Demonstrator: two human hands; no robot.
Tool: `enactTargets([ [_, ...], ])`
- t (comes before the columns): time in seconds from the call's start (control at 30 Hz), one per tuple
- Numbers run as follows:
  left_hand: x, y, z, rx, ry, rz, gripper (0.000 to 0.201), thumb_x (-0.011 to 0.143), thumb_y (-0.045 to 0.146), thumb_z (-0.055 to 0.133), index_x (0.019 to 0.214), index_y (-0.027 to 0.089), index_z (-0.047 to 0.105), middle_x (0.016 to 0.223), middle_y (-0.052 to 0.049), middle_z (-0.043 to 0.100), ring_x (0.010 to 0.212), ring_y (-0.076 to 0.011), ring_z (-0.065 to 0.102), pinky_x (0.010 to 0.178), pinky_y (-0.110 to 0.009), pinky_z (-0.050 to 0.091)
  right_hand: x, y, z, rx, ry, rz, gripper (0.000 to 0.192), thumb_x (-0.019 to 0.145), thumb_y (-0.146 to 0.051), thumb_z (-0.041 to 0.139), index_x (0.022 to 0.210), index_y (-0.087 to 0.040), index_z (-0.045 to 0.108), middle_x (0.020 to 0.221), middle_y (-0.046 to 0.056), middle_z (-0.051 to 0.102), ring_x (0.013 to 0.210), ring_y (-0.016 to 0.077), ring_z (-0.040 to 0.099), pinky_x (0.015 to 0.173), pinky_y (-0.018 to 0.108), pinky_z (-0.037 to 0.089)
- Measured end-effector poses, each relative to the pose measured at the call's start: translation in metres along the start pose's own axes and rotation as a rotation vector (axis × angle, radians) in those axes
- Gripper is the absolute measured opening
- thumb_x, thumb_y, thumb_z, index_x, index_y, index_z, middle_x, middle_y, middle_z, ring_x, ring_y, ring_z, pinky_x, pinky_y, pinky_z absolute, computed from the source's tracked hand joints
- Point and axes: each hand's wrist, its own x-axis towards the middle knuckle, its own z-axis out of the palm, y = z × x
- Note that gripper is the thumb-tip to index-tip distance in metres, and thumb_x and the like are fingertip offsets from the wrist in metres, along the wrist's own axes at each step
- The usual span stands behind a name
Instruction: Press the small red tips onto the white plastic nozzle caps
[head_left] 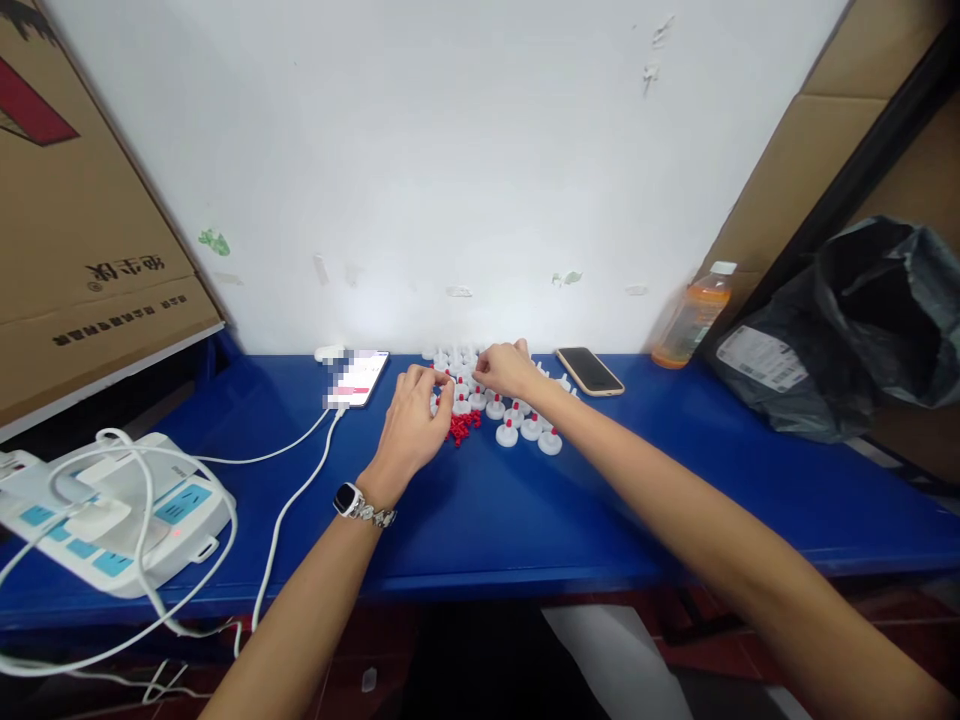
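Note:
Many white round caps with pointed nozzles stand on the blue table, and several have small red tips, such as the white cap [550,441] at the near right. A loose pile of small red tips [463,428] lies between my hands. My left hand [417,412] is at the left side of the caps, fingers curled with thumb and forefinger close together; whatever they hold is hidden. My right hand [511,370] reaches over the caps farther back, its thumb and forefinger pinched at the white nozzles. What is in that pinch is too small to make out.
A lit phone [358,380] on a cable lies left, a dark phone [589,371] right. An orange drink bottle [691,318] and a black plastic bag [817,340] stand farther right. A power strip [142,520] with looping white cables covers the left end. Cardboard [97,220] leans at the left.

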Motion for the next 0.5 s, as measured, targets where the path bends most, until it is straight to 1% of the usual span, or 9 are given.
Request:
enactTargets([
  [0.1, -0.001, 0.002, -0.001, -0.003, -0.007, 0.040, 0.023, 0.099, 0.039, 0.045, 0.108, 0.023, 0.059, 0.115, -0.008, 0.060, 0.110, -0.0268, 0.054, 0.093, -0.044, 0.047, -0.017, -0.007, -0.012, 0.097, 0.149, 0.005, 0.021, 0.088, -0.028, 0.058, 0.077, -0.018, 0.073, 0.075, 0.005, 0.073, 0.076, 0.0195, 0.062, 0.095, 0.043, 0.028],
  [0.17, -0.002, 0.004, -0.001, -0.003, -0.013, 0.087, 0.027, 0.098, 0.040, 0.048, 0.118, 0.024, 0.057, 0.122, -0.008, 0.060, 0.113, -0.0273, 0.053, 0.095, -0.043, 0.046, -0.035, -0.015, -0.021, 0.209, 0.233, -0.012, 0.022, 0.089, -0.031, 0.058, 0.079, -0.020, 0.074, 0.076, 0.003, 0.073, 0.076, 0.0189, 0.061, 0.094, 0.042, 0.029],
  [0.23, -0.003, 0.005, 0.000, -0.001, -0.033, 0.132, 0.034, 0.097, 0.040, 0.050, 0.126, 0.024, 0.054, 0.126, -0.007, 0.060, 0.115, -0.0276, 0.052, 0.098, -0.043, 0.045, -0.053, -0.023, -0.025, 0.348, 0.234, -0.041, 0.022, 0.089, -0.035, 0.060, 0.080, -0.021, 0.075, 0.075, 0.002, 0.072, 0.075, 0.0183, 0.060, 0.091, 0.039, 0.032],
  [0.33, -0.002, 0.001, 0.003, -0.017, -0.103, 0.183, 0.032, 0.099, 0.039, 0.046, 0.125, 0.024, 0.055, 0.121, -0.007, 0.062, 0.113, -0.0261, 0.054, 0.099, -0.043, 0.045, -0.073, -0.029, -0.020, 0.493, 0.198, -0.055, 0.024, 0.091, -0.037, 0.059, 0.082, -0.021, 0.075, 0.077, 0.001, 0.073, 0.072, 0.0170, 0.058, 0.084, 0.035, 0.035],
  [0.4, -0.001, -0.005, 0.004, -0.030, -0.133, 0.190, 0.031, 0.101, 0.039, 0.042, 0.123, 0.022, 0.056, 0.119, -0.007, 0.062, 0.114, -0.0252, 0.055, 0.100, -0.042, 0.045, -0.080, -0.026, -0.013, 0.481, 0.197, -0.063, 0.025, 0.094, -0.037, 0.056, 0.087, -0.021, 0.074, 0.078, 0.001, 0.072, 0.074, 0.0169, 0.058, 0.085, 0.036, 0.034],
  [0.5, 0.001, -0.015, 0.006, -0.024, -0.138, 0.161, 0.035, 0.102, 0.041, 0.040, 0.126, 0.021, 0.055, 0.123, -0.009, 0.060, 0.117, -0.0253, 0.054, 0.102, -0.043, 0.044, -0.083, -0.017, -0.003, 0.286, 0.171, -0.145, 0.017, 0.093, -0.033, 0.059, 0.093, -0.022, 0.072, 0.083, 0.002, 0.071, 0.087, 0.0203, 0.057, 0.089, 0.039, 0.030],
])
